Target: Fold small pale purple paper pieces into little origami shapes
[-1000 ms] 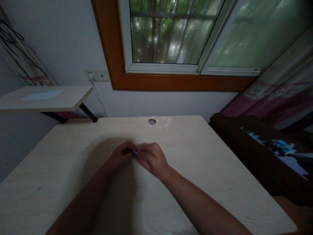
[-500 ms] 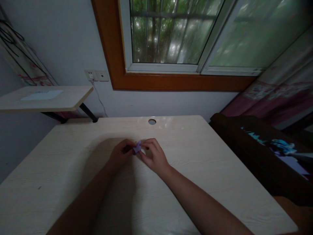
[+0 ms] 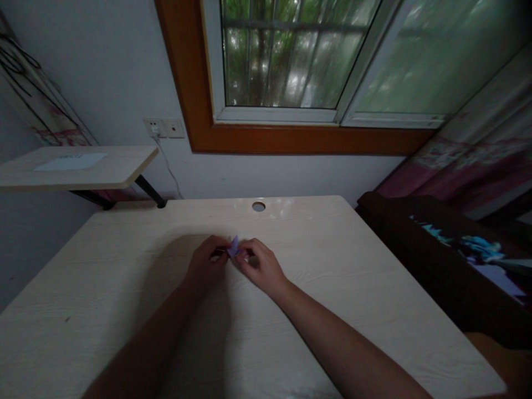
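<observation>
A small purple paper (image 3: 233, 247) sits pinched between both hands just above the desk (image 3: 353, 288), near its middle. The left hand (image 3: 206, 266) and right hand (image 3: 258, 266) grip it with their fingertips, knuckles nearly touching.

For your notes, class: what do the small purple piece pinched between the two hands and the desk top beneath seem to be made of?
The purple piece: probably paper, matte; it is thin and stands in a sharp creased point. The desk top: likely laminate or veneer, smooth, faintly glossy; pale wood grain and a soft glare near its far edge.
</observation>
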{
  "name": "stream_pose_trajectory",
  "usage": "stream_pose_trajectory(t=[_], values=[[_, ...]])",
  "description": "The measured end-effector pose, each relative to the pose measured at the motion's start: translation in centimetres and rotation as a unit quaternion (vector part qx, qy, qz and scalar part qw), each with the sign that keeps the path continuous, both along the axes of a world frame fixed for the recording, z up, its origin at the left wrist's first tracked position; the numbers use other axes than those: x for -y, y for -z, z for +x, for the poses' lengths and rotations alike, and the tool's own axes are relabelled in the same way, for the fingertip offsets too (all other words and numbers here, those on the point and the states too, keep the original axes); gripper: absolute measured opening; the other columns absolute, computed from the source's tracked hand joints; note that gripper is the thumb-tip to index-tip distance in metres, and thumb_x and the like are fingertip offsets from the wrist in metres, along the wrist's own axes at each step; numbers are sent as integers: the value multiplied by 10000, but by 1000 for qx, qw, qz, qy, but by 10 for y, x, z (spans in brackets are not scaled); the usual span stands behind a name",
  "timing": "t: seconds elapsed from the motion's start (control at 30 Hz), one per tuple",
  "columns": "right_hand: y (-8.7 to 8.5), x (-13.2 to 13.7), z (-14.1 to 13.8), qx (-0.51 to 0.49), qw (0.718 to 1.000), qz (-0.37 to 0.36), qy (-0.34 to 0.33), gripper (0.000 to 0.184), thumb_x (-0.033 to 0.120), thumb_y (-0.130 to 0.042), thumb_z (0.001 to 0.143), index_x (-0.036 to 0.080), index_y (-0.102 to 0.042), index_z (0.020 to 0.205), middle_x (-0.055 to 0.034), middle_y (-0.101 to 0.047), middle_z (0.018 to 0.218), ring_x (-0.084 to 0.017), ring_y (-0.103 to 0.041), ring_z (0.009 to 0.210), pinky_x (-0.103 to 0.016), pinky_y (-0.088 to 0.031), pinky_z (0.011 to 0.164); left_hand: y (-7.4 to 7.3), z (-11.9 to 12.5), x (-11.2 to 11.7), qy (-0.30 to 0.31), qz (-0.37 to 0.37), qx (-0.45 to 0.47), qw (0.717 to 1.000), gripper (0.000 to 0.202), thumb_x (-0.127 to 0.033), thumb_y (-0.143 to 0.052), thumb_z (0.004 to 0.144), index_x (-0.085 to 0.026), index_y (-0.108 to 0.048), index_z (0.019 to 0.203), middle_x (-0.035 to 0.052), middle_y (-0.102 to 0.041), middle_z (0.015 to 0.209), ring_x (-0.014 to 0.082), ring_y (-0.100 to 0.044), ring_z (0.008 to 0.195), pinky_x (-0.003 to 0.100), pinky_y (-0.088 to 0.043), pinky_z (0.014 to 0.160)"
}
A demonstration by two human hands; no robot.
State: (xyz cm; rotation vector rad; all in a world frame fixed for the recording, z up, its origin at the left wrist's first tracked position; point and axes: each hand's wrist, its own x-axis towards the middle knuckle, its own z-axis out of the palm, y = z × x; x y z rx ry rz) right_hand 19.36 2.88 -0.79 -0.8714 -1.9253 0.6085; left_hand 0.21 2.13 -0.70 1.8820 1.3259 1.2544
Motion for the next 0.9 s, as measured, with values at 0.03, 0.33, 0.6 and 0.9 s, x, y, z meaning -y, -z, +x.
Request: stream_pose_trajectory(t=[0.03, 0.33, 0.6, 0.9], values=[[0, 0, 0, 1, 1000, -1, 3, 134, 223, -603, 867, 214, -584, 999, -42, -625, 868, -172, -613, 785, -297, -518, 719, 0, 0, 0, 0, 5, -3, 1000, 179, -142, -602, 784, -223, -650, 936, 23, -643, 913, 151, -624, 820, 264, -539, 753], [0, 0, 0, 2, 1000, -7, 4, 116, 228, -597, 867, 209, -562, 976, -29, -600, 845, -162, -591, 765, -288, -501, 705, -4, 4, 3, 11, 55, -26, 998, 195, -95, -577, 805, -219, -646, 937, 29, -628, 909, 155, -619, 835, 266, -550, 737], [0, 1, 0, 1, 999, -48, -8, 186, 237, -630, 838, 211, -550, 1004, -22, -589, 857, -161, -589, 777, -282, -481, 702, 1, 4, 3, 13, 108, -66, 992, 205, -91, -573, 815, -211, -628, 972, 33, -629, 942, 142, -630, 834, 263, -572, 730], [-2, -2, 1, -18, 999, -31, -22, 202, 132, -588, 816, 220, -565, 997, -38, -567, 912, -161, -571, 781, -285, -472, 697, 4, 5, 1, 16, 126, -89, 988, 215, -67, -585, 825, -209, -624, 981, 26, -622, 939, 126, -632, 825, 245, -577, 720]])
